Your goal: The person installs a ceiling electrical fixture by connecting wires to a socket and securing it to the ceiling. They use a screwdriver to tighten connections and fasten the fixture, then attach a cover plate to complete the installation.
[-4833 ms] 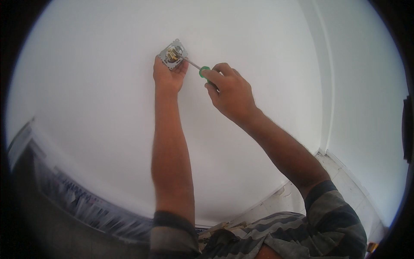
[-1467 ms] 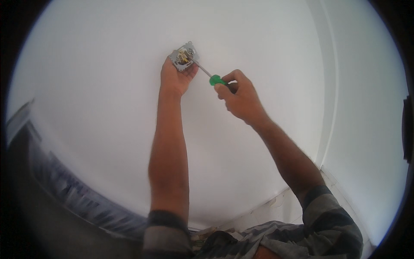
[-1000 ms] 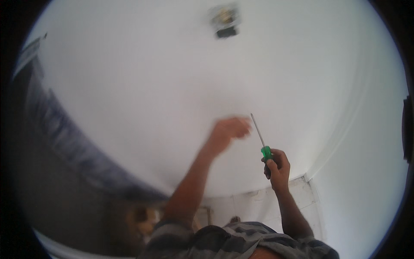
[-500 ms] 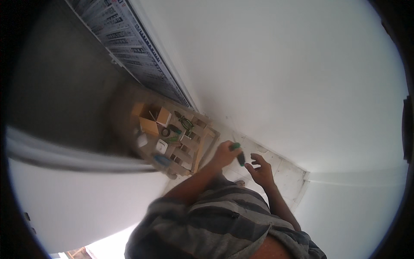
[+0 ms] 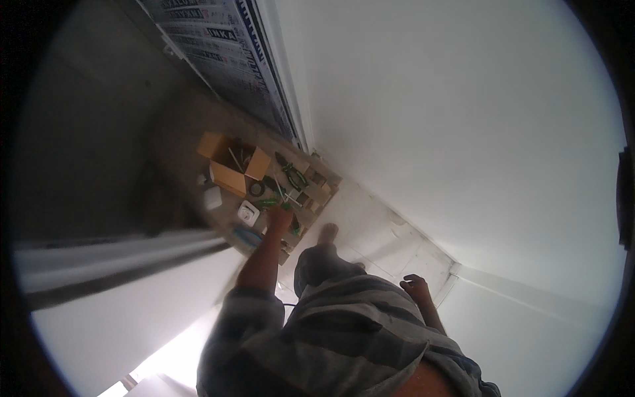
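My left hand reaches down over a low wooden platform, its fingers closed around the green and black handle of what looks like a screwdriver. Beside that hand lie a white square socket and a green-handled tool, partly overlapped by other items. Green and black pliers rest farther back on the platform. My right hand hangs at the right above the tiled floor, fingers loosely bent and apart, with nothing visible in it.
An open cardboard box with items inside stands on the platform, near a black tape roll, a white piece and a blue object. A white wall rises at the right; a film-covered frame stands behind.
My left hand has moved left and down from in front of me to the platform, the screwdriver still in it. My right hand has drawn back, lower and to the right. The view has shifted.
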The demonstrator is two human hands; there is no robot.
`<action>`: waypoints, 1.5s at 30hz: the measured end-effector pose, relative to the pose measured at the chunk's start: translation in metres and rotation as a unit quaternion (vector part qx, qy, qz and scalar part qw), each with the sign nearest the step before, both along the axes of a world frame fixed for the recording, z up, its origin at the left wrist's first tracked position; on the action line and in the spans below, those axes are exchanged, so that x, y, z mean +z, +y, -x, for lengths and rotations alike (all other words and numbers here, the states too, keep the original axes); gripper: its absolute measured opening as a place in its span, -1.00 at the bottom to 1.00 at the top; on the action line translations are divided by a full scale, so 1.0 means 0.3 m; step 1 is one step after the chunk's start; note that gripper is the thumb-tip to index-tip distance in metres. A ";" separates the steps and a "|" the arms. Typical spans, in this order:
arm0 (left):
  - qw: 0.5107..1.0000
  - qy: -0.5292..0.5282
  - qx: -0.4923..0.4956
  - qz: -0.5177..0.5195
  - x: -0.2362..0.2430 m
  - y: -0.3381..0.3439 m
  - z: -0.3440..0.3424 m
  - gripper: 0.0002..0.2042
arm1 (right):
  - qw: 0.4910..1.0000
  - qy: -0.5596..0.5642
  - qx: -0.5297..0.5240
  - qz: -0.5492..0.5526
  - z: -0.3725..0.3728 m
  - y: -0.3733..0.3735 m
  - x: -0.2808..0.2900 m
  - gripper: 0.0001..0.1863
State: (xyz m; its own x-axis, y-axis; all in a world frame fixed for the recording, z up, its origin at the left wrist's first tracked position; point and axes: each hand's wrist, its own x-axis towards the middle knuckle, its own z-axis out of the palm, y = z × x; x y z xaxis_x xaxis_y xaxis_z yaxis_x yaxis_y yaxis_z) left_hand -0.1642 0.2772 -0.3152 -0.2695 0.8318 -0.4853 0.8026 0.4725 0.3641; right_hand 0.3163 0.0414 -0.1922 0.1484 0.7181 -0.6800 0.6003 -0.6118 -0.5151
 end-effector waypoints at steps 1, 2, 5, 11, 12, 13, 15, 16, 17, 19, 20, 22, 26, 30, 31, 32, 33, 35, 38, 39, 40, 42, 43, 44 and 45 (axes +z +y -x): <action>0.999 -0.006 0.041 0.003 -0.019 0.003 0.013 -0.46 | 0.999 0.015 -0.031 0.016 0.019 0.018 0.007 -0.60; 0.998 -0.007 0.051 -0.023 -0.038 -0.003 0.021 -0.47 | 0.997 0.030 -0.062 0.031 0.039 0.041 0.011 -0.60; 0.994 -0.022 0.070 -0.077 -0.032 -0.027 0.017 -0.52 | 0.990 0.056 -0.117 0.054 0.073 0.088 -0.009 -0.61; 0.982 -0.092 0.130 -0.102 0.168 -0.114 0.028 -0.59 | 0.976 0.108 -0.176 0.062 0.123 0.173 -0.048 -0.63; 0.974 -0.080 0.163 -0.135 0.148 -0.156 0.052 -0.59 | 0.974 0.112 -0.186 0.063 0.132 0.189 -0.050 -0.64; 0.964 -0.067 0.195 -0.167 0.128 -0.186 0.076 -0.59 | 0.973 0.111 -0.191 0.072 0.142 0.208 -0.045 -0.65; 0.939 -0.055 0.276 -0.199 0.095 -0.231 0.160 -0.58 | 0.970 0.107 -0.200 0.091 0.155 0.239 -0.034 -0.68; 0.923 -0.052 0.313 -0.216 0.076 -0.244 0.208 -0.57 | 0.968 0.115 -0.201 0.092 0.151 0.233 -0.041 -0.69; 0.925 0.000 0.296 -0.237 0.054 -0.239 0.265 -0.58 | 0.967 0.123 -0.202 0.092 0.147 0.223 -0.046 -0.71; 0.927 0.057 0.280 -0.241 0.044 -0.214 0.384 -0.58 | 0.969 0.125 -0.189 0.099 0.131 0.231 -0.066 -0.73; 0.931 0.058 0.278 -0.227 0.070 -0.180 0.436 -0.58 | 0.971 0.118 -0.178 0.103 0.124 0.236 -0.075 -0.74; 0.938 0.075 0.269 -0.204 0.090 -0.126 0.522 -0.57 | 0.971 0.111 -0.177 0.117 0.116 0.257 -0.074 -0.74; 0.968 0.070 0.196 -0.140 -0.004 -0.090 0.716 -0.57 | 0.966 0.098 -0.199 0.134 0.113 0.336 -0.029 -0.73; 0.950 0.083 0.264 -0.141 0.036 -0.096 0.625 -0.61 | 0.966 0.088 -0.215 0.116 0.143 0.370 0.003 -0.70; 0.943 0.107 0.240 -0.202 0.012 -0.149 0.587 -0.60 | 0.965 0.091 -0.221 0.111 0.151 0.376 0.009 -0.70; 0.932 0.131 0.214 -0.262 -0.017 -0.215 0.546 -0.59 | 0.963 0.094 -0.228 0.108 0.157 0.368 0.014 -0.70; 0.950 0.049 0.183 -0.247 0.002 -0.253 0.490 -0.59 | 0.960 0.107 -0.236 0.108 0.158 0.353 0.008 -0.71; 0.974 -0.044 0.078 -0.208 0.109 -0.285 0.348 -0.57 | 0.954 0.108 -0.249 0.124 0.171 0.321 -0.011 -0.72; 0.988 -0.067 -0.069 -0.122 0.132 -0.303 0.183 -0.51 | 0.953 0.112 -0.241 0.144 0.173 0.294 -0.019 -0.74; 0.989 -0.053 -0.089 -0.104 0.130 -0.294 0.144 -0.51 | 0.953 0.113 -0.237 0.150 0.170 0.283 -0.024 -0.74; 0.989 -0.038 -0.109 -0.087 0.131 -0.271 0.109 -0.51 | 0.954 0.111 -0.237 0.148 0.160 0.270 -0.036 -0.74; 0.988 -0.001 -0.131 -0.077 0.113 -0.248 0.091 -0.51 | 0.955 0.108 -0.236 0.143 0.144 0.247 -0.058 -0.75; 0.987 0.020 -0.133 -0.083 0.076 -0.245 0.086 -0.51 | 0.956 0.105 -0.238 0.137 0.144 0.245 -0.049 -0.74; 0.986 0.041 -0.134 -0.089 0.040 -0.240 0.083 -0.51 | 0.956 0.102 -0.240 0.131 0.146 0.244 -0.044 -0.74; 0.986 0.046 -0.136 -0.087 -0.010 -0.240 0.095 -0.52 | 0.957 0.100 -0.241 0.125 0.148 0.245 -0.035 -0.74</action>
State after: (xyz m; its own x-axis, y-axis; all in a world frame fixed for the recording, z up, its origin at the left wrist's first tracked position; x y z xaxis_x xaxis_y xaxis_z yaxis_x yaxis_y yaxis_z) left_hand -0.1926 0.2052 -0.3180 -0.0613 0.9476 -0.3134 0.9244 0.1723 0.3403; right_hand 0.2717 0.1148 -0.2029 0.2715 0.4097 -0.8709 0.1215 -0.9122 -0.3913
